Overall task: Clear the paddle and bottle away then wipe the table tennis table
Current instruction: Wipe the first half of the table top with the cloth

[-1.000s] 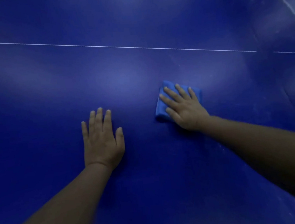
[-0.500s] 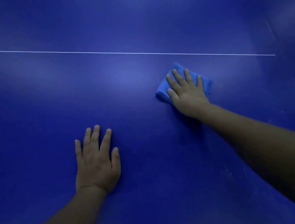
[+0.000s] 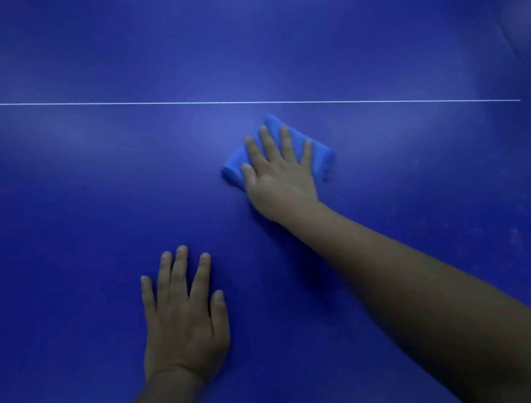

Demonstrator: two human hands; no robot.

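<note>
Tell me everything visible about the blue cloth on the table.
The blue cloth is a lighter blue than the table tennis table it lies on. It looks soft, like microfibre, and is folded into a thick rectangular pad with rounded edges, set at a slant. It sits just on the near side of the white line, apart from it. The right hand presses flat on it with straight, spread fingers and covers its middle; corners show at left, top and right.

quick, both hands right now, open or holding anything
Left hand: open, fingers straight, flat on the table, holding nothing.
Right hand: open, fingers spread, pressing on the folded blue cloth.
</note>
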